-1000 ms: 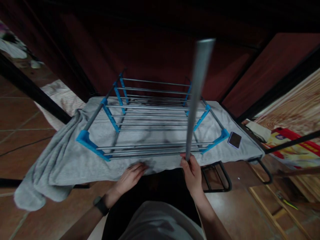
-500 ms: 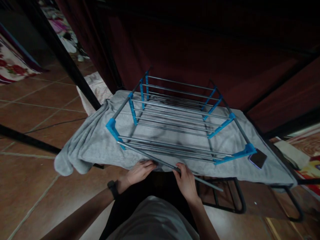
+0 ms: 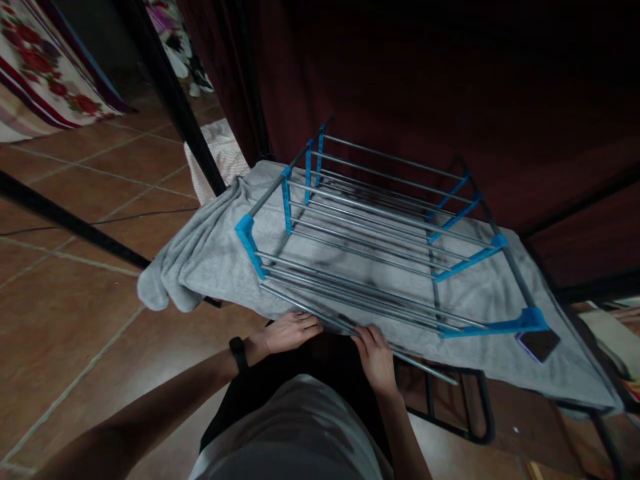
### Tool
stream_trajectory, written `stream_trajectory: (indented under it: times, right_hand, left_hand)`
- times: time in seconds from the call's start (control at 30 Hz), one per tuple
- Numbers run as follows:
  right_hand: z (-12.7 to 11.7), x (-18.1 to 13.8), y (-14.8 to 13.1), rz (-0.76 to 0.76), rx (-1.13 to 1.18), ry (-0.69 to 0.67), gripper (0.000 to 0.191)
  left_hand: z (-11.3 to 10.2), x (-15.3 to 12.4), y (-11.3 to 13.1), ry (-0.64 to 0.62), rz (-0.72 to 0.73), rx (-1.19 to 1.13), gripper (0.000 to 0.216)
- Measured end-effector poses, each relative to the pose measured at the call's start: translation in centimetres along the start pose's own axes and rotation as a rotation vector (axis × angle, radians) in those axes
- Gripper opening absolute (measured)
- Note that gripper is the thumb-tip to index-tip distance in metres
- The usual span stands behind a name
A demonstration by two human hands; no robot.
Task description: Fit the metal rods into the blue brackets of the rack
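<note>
A loose grey metal rod [image 3: 425, 367] slants across the front edge of the grey blanket, close to my lap. My right hand [image 3: 375, 357] is closed around its middle, fingers over the top. My left hand [image 3: 290, 331], wearing a dark wristwatch [image 3: 239, 353], has its fingers curled at the rod a little further left. Just beyond lies a rack of grey tubes with blue plastic brackets [image 3: 249, 241], its several thin rods running crosswise. The loose rod's left end lies near the rack's front left bracket; its right end sticks out past the blanket.
The grey blanket [image 3: 225, 267] covers a bench or bed on a black metal frame [image 3: 485, 407]. A phone [image 3: 540, 343] lies by the rack's right front corner. Dark red curtains [image 3: 390, 80] hang behind. A black post [image 3: 175, 100] stands left, above the tiled floor [image 3: 60, 320].
My view has turned, so the rack sits further right and tilts more. Both hands stay at the rod, which shows only a slight shift.
</note>
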State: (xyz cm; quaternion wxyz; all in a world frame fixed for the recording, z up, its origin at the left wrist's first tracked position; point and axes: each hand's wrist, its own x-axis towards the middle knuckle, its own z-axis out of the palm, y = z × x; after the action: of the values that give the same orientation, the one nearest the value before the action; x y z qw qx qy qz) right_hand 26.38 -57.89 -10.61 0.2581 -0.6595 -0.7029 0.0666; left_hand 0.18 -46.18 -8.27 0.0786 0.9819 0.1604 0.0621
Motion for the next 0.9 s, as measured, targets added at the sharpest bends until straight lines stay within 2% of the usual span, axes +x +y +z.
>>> stream_trajectory:
  times: [0.17, 0.33, 0.47, 0.6, 0.8, 0.9]
  right_hand:
    - [0.1, 0.3, 0.5, -0.028, -0.037, -0.037, 0.030]
    - [0.4, 0.2, 1.1, -0.045, -0.050, -0.045, 0.031]
    - [0.6, 0.1, 1.5, -0.067, -0.069, -0.052, 0.030]
    - [0.8, 0.2, 1.6, -0.073, -0.102, -0.051, 0.029]
    - [0.3, 0.0, 2.5, -0.059, -0.137, -0.037, 0.036]
    - [-0.4, -0.3, 3.6, -0.010, -0.166, 0.004, 0.035]
  left_hand:
    - [0.0, 0.0, 0.3, 0.045, -0.005, 0.055, 0.044]
    - [0.6, 0.0, -0.6, 0.082, -0.122, 0.089, 0.048]
    - [1.1, -0.1, -1.4, 0.045, -0.156, 0.156, 0.044]
    - [0.9, 0.1, -2.0, 0.094, -0.111, 0.222, 0.039]
    - [0.8, 0.1, -2.7, 0.111, -0.149, 0.210, 0.033]
    - [1.0, -0.2, -3.1, 0.159, -0.203, 0.149, 0.030]
